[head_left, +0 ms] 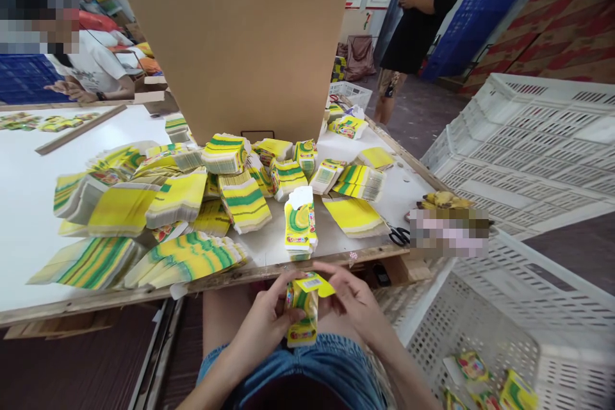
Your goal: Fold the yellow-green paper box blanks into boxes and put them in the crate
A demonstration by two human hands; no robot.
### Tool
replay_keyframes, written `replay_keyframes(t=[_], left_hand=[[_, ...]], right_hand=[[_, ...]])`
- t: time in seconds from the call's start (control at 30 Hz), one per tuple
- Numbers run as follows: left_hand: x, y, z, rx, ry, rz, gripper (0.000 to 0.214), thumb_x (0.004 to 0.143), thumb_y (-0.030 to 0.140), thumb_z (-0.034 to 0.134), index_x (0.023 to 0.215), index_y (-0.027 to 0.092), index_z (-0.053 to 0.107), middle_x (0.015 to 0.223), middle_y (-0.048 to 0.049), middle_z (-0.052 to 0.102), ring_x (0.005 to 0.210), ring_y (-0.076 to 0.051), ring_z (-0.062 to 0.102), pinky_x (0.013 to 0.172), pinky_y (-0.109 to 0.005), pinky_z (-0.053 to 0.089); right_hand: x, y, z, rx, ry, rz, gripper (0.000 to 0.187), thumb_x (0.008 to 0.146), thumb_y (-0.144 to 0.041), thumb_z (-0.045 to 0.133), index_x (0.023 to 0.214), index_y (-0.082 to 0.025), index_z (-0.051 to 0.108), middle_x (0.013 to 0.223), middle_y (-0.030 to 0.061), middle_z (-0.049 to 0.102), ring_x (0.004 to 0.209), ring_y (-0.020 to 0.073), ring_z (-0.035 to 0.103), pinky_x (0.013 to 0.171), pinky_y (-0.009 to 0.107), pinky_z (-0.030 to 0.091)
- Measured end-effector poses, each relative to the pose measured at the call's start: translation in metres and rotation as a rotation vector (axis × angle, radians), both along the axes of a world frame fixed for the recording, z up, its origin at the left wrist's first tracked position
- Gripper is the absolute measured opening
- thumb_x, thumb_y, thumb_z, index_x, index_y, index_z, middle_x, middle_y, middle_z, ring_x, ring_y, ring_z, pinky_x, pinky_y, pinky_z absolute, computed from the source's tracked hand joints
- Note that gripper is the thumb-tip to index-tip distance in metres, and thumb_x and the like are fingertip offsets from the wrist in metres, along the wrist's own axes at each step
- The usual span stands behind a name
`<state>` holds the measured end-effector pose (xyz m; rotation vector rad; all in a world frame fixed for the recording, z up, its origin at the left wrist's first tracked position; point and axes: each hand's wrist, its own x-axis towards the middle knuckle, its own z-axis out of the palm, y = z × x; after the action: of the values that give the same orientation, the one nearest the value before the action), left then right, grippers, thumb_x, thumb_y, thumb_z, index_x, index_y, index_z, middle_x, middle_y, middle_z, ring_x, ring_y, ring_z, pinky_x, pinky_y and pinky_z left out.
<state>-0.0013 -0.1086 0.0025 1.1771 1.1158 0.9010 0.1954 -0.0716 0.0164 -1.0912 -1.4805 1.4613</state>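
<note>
Left hand (pixel 270 312) pinches the yellow packet (pixel 304 325), right hand (pixel 359 304) is spread at its flap (pixel 323 287), and one hard push there could crease it!

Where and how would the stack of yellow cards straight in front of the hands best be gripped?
Probably by the long left and right sides of the card stack, low down, coming from the person's side: it lies lengthwise toward the near table edge, with white tabletop showing on both sides.
</note>
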Motion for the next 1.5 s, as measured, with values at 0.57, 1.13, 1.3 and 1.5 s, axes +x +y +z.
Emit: replay_keyframes(t=[0.57, 1.13, 1.3, 1.5], left_hand=[[0.013, 0.006, 0.009, -0.115, -0.361, -0.065, 0.065, 0.075, 0.023, 0.073, 0.133, 0.024, 0.045, 0.111, -0.0102, 0.067, 0.096, -0.025, 0.066, 0.081, -0.034, 0.051], [0.041, 0.012, 0.022, 0.255, 0.033, -0.002, 0.031, 0.089, 0.03, 0.055, 0.117, 0.018, 0.062, 0.114, -0.0119, 0.069, 0.1, -0.024, 0.066, 0.086, -0.033, 0.052], [0.009, 0.054, 0.018, 0.701, 0.599, 0.07, 0.064, 0.081, 0.032, 0.067, 0.139, 0.018, 0.044, 0.15, -0.0155, 0.039, 0.141, -0.032, 0.03, 0.116, -0.056, 0.021], [-0.013, 0.079, 0.005, 0.674, 0.793, 0.073, 0.029, 0.092, 0.016, 0.045, 0.107, 0.017, 0.07, 0.12, -0.013, 0.069, 0.116, -0.025, 0.062, 0.1, -0.044, 0.049]], right_hand=[[-0.008, -0.001, 0.001, 0.038, -0.267, 0.079, 0.044, 0.092, -0.039, 0.05, 0.132, -0.02, 0.054, 0.058, -0.0018, 0.069, 0.045, 0.0163, 0.061, 0.043, 0.022, 0.041], [0.021, -0.016, 0.001, 0.128, -0.156, -0.283, 0.026, 0.084, -0.041, 0.062, 0.095, -0.02, 0.073, 0.099, 0.0105, 0.073, 0.093, 0.0268, 0.067, 0.083, 0.04, 0.053], [0.108, -0.018, 0.009, 0.437, -0.789, -0.519, 0.041, 0.079, -0.058, 0.057, 0.094, -0.025, 0.075, 0.103, 0.0142, 0.069, 0.101, 0.0363, 0.06, 0.093, 0.058, 0.042], [0.076, -0.016, 0.005, 0.138, -0.508, -0.327, 0.036, 0.081, -0.054, 0.059, 0.098, -0.025, 0.074, 0.101, 0.0099, 0.074, 0.096, 0.0299, 0.067, 0.086, 0.044, 0.052]])
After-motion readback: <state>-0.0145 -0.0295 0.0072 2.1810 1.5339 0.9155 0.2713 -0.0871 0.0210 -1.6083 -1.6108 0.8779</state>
